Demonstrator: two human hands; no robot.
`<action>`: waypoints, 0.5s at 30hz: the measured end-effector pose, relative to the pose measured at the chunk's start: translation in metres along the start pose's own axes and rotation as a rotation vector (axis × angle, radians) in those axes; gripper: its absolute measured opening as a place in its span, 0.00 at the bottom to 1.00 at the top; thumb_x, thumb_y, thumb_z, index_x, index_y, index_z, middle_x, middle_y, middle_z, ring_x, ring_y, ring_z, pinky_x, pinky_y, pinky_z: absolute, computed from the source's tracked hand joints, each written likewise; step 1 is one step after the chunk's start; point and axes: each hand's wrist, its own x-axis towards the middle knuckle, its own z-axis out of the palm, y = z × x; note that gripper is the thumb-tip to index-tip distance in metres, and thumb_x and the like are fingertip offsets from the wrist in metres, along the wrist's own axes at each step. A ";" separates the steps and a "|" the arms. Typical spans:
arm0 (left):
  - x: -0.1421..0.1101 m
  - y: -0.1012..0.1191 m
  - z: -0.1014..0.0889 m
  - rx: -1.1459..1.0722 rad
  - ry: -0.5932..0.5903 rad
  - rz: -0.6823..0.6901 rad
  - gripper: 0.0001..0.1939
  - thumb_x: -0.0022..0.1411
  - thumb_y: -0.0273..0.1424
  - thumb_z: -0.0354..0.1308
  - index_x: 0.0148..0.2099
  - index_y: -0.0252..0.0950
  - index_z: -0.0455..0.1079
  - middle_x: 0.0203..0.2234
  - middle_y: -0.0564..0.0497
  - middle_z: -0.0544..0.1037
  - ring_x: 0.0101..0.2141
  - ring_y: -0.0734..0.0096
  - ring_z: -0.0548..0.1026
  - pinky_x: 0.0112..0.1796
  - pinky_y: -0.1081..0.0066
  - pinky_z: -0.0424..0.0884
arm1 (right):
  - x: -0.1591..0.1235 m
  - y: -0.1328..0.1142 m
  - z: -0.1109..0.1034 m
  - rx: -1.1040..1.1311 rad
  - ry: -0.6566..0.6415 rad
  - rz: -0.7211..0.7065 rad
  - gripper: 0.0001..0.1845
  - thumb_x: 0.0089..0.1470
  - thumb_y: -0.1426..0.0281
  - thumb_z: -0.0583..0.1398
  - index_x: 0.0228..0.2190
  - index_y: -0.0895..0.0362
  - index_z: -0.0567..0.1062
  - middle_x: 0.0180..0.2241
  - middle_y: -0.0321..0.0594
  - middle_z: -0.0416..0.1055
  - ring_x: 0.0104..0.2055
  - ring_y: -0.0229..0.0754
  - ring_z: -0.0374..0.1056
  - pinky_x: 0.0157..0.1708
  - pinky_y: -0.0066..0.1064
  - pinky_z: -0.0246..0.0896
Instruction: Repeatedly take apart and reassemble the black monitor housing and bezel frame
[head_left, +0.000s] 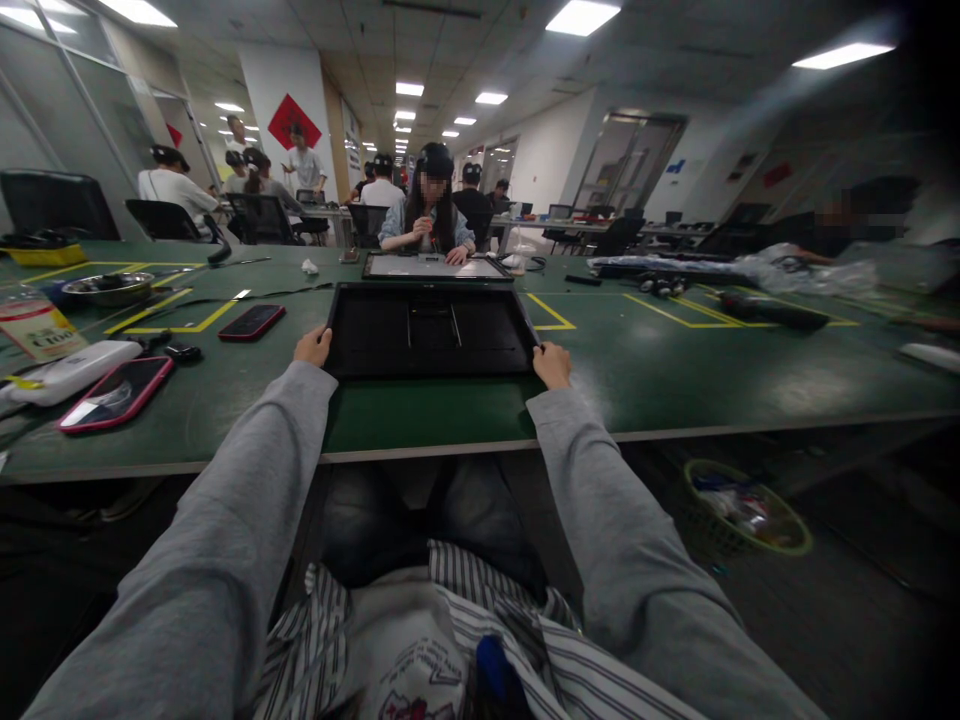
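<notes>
A black rectangular panel [375, 335], looking like the back housing of a flat screen, is held between my two hands over the green table. It has a raised rim, and its middle shows a recessed part with two thin upright strips. My left hand [313, 346] is closed on the left edge of the panel. At the opposite edge my right hand [553, 364] grips the lower right side, fingers partly hidden behind the rim. Whether the panel touches the tabletop I cannot tell.
Across the green table [637, 390], a person [431, 210] works at a flat screen panel [401, 266]. Left lie two phones [252, 322], a metal bowl [109, 287] and a labelled bottle [41, 322]. Right are plastic wrapping [802, 272] and a dark tool [776, 309]. A basket [750, 510] stands below.
</notes>
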 end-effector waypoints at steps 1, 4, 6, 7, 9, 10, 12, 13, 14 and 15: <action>0.000 0.000 0.000 0.007 0.004 -0.019 0.26 0.70 0.38 0.46 0.65 0.33 0.67 0.60 0.41 0.71 0.61 0.54 0.67 0.59 0.60 0.62 | 0.000 0.000 0.000 0.000 0.000 0.001 0.23 0.65 0.66 0.49 0.55 0.61 0.74 0.54 0.58 0.70 0.57 0.59 0.62 0.52 0.47 0.58; 0.000 0.001 0.001 0.012 0.013 -0.052 0.26 0.70 0.38 0.47 0.65 0.35 0.67 0.61 0.42 0.70 0.62 0.54 0.66 0.60 0.60 0.61 | -0.001 -0.001 -0.001 0.000 0.000 0.004 0.23 0.65 0.65 0.49 0.55 0.61 0.74 0.54 0.57 0.70 0.58 0.59 0.62 0.53 0.48 0.59; 0.000 0.000 0.002 0.007 0.015 -0.058 0.25 0.70 0.39 0.47 0.65 0.37 0.67 0.62 0.44 0.70 0.62 0.55 0.66 0.60 0.61 0.61 | -0.001 -0.001 -0.001 -0.001 -0.003 0.007 0.23 0.66 0.65 0.49 0.55 0.60 0.73 0.54 0.58 0.70 0.58 0.58 0.62 0.53 0.48 0.59; 0.000 0.000 0.002 0.003 0.015 -0.059 0.25 0.70 0.39 0.47 0.65 0.38 0.67 0.61 0.45 0.70 0.62 0.56 0.66 0.60 0.61 0.61 | -0.001 -0.001 -0.001 -0.001 -0.004 0.008 0.23 0.66 0.65 0.49 0.55 0.60 0.73 0.54 0.58 0.70 0.57 0.58 0.62 0.53 0.48 0.59; 0.001 -0.002 0.003 -0.003 0.014 -0.059 0.25 0.70 0.39 0.48 0.65 0.39 0.67 0.61 0.45 0.71 0.62 0.56 0.66 0.60 0.61 0.61 | 0.000 -0.001 0.000 0.000 -0.004 0.008 0.23 0.66 0.65 0.49 0.55 0.60 0.73 0.54 0.58 0.70 0.57 0.58 0.62 0.53 0.48 0.59; 0.002 -0.003 0.003 -0.007 0.015 -0.057 0.25 0.70 0.39 0.48 0.65 0.39 0.67 0.61 0.45 0.71 0.62 0.56 0.66 0.60 0.61 0.61 | 0.000 -0.001 0.000 0.002 -0.003 0.007 0.23 0.66 0.65 0.49 0.55 0.60 0.74 0.54 0.58 0.70 0.58 0.58 0.62 0.53 0.48 0.59; 0.003 -0.005 0.004 -0.014 0.018 -0.052 0.25 0.69 0.40 0.48 0.65 0.38 0.68 0.61 0.45 0.71 0.61 0.56 0.67 0.60 0.60 0.61 | 0.000 0.000 0.000 0.005 0.000 0.005 0.23 0.66 0.65 0.49 0.55 0.60 0.73 0.54 0.58 0.70 0.58 0.58 0.61 0.53 0.48 0.59; 0.004 -0.006 0.004 -0.017 0.020 -0.049 0.25 0.69 0.40 0.49 0.64 0.38 0.68 0.61 0.44 0.71 0.61 0.56 0.67 0.59 0.60 0.62 | 0.001 0.000 0.001 0.005 0.001 0.005 0.23 0.66 0.65 0.50 0.55 0.60 0.73 0.54 0.58 0.70 0.58 0.58 0.61 0.53 0.49 0.59; 0.005 -0.006 0.005 -0.021 0.023 -0.045 0.25 0.69 0.39 0.49 0.64 0.38 0.68 0.60 0.44 0.72 0.61 0.55 0.67 0.59 0.60 0.62 | 0.001 0.000 0.001 0.005 0.000 0.005 0.23 0.65 0.65 0.50 0.55 0.61 0.73 0.54 0.58 0.70 0.58 0.58 0.62 0.53 0.49 0.59; 0.005 -0.007 0.005 -0.025 0.024 -0.034 0.25 0.69 0.39 0.49 0.64 0.37 0.68 0.60 0.43 0.72 0.61 0.55 0.68 0.59 0.60 0.62 | 0.001 0.000 0.001 0.005 0.000 0.005 0.23 0.65 0.65 0.50 0.55 0.61 0.73 0.54 0.58 0.70 0.58 0.58 0.62 0.53 0.49 0.59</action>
